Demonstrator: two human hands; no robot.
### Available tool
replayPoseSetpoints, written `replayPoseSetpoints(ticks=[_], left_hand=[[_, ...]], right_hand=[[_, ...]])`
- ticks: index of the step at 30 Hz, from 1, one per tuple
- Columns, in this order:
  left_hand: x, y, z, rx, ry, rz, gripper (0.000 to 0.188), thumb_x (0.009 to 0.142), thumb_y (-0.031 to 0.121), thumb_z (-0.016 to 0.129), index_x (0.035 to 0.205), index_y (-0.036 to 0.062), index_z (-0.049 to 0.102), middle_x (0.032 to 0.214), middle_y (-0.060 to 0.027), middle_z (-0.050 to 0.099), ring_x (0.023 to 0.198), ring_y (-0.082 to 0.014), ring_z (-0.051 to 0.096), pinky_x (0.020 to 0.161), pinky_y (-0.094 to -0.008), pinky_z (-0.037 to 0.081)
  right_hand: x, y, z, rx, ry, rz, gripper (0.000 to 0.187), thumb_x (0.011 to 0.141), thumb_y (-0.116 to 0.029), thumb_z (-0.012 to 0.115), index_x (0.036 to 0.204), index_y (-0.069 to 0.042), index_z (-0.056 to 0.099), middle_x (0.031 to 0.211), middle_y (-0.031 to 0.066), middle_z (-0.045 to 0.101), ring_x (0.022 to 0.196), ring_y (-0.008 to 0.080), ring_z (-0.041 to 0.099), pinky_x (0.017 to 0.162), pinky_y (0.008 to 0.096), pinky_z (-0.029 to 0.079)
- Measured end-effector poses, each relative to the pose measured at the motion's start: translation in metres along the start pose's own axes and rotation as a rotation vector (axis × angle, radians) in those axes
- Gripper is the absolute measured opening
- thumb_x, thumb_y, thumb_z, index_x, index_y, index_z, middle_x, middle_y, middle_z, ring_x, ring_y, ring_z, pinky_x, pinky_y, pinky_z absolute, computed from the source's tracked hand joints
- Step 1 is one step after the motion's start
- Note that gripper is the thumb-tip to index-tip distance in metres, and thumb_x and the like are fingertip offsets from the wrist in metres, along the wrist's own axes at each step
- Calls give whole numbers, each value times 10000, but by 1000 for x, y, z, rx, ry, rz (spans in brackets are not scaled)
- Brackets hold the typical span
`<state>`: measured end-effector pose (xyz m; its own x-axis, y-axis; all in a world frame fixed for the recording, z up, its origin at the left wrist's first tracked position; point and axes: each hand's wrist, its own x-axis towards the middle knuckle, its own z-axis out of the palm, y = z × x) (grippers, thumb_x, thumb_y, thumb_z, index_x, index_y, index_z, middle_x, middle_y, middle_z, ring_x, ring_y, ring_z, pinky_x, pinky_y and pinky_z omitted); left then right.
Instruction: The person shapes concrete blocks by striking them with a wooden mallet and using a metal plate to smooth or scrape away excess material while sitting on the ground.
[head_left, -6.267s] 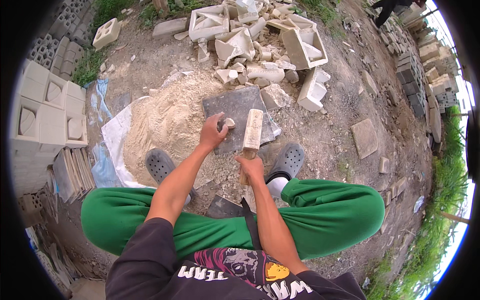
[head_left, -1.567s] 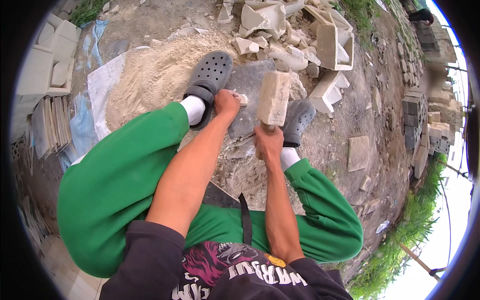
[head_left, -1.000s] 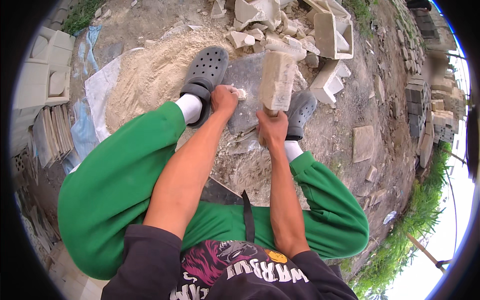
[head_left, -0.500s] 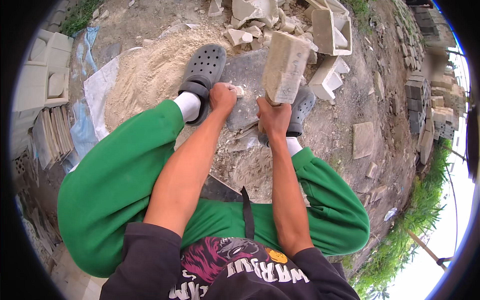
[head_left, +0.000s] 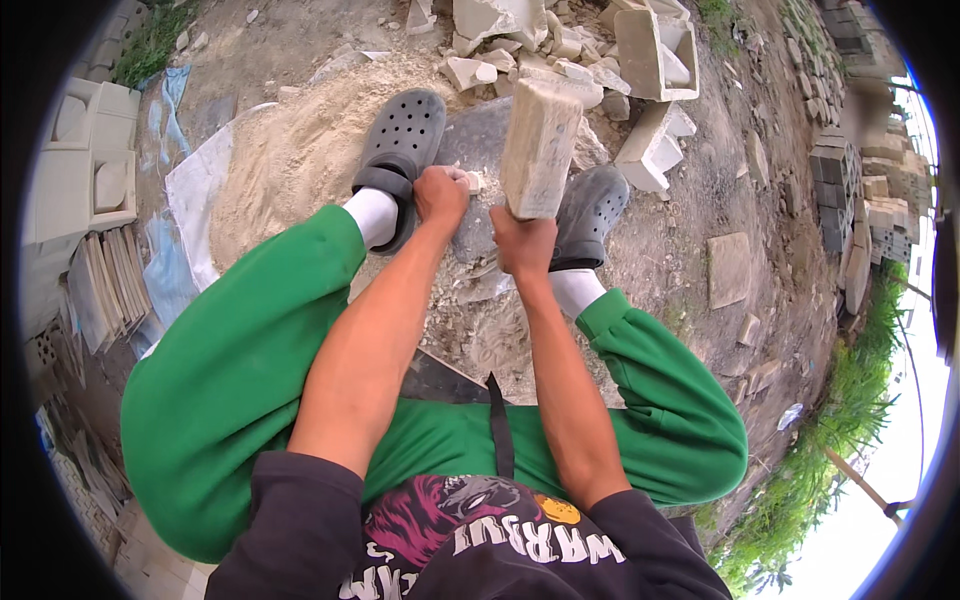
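Note:
My right hand (head_left: 524, 240) is closed round the handle of a mallet (head_left: 541, 150) with a large, pale, dusty block-shaped head, raised over the ground between my feet. My left hand (head_left: 441, 195) is closed, pinching a small pale stone piece (head_left: 475, 183) at its fingertips. That piece is at a dark flat slab (head_left: 470, 140), strewn with crumbs. The mallet head hides part of the slab's right side. Most of the handle is covered by my fist.
Grey clogs (head_left: 403, 135) on my feet flank the slab. A heap of pale powder (head_left: 290, 160) lies on a white sheet (head_left: 200, 190) at left. Broken stone pieces (head_left: 470, 72) and a hollow pale block (head_left: 655, 60) lie beyond. Grey blocks (head_left: 830, 190) are stacked far right.
The mallet and my right hand have shifted left, toward the stone piece, and the head now stands more upright. My left hand keeps nearly the same place.

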<state>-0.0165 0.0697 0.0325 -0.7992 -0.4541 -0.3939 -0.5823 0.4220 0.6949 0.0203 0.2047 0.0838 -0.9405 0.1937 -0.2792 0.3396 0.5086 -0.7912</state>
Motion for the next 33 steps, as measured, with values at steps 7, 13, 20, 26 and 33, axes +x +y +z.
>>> replayPoseSetpoints(ticks=[7,13,20,26,33], left_hand=[[4,-2,0,34,-2,-29,178,799,211,727,934,119,797,933,-190,737,910,-355,719,843,-421,557],[2,11,2,65,-37,-69,186,806,224,719,946,133,800,947,-176,742,922,-354,719,850,-417,560],[3,1,-4,85,2,-100,175,819,207,694,947,156,802,967,-179,740,930,-360,714,850,-419,560],[1,8,-2,80,1,-86,188,826,181,684,974,165,800,965,-172,742,929,-361,714,845,-421,561],[1,7,-5,107,-43,-81,204,848,227,708,1020,151,787,998,-183,736,952,-362,709,837,-435,561]], right_hand=[[6,23,-6,-146,-174,221,298,751,-248,719,835,37,684,646,125,670,578,209,678,572,350,529],[0,39,8,69,23,-15,286,745,-237,723,820,36,679,617,94,656,534,187,647,558,344,523],[0,4,-13,-193,-222,201,459,717,-375,716,987,-6,747,898,248,726,929,410,707,837,448,547],[2,35,-1,-215,-199,227,330,726,-292,729,811,27,709,633,120,678,593,216,690,623,362,543],[-3,36,0,-145,-209,243,351,711,-295,734,828,36,720,632,125,682,554,204,683,606,348,551]])
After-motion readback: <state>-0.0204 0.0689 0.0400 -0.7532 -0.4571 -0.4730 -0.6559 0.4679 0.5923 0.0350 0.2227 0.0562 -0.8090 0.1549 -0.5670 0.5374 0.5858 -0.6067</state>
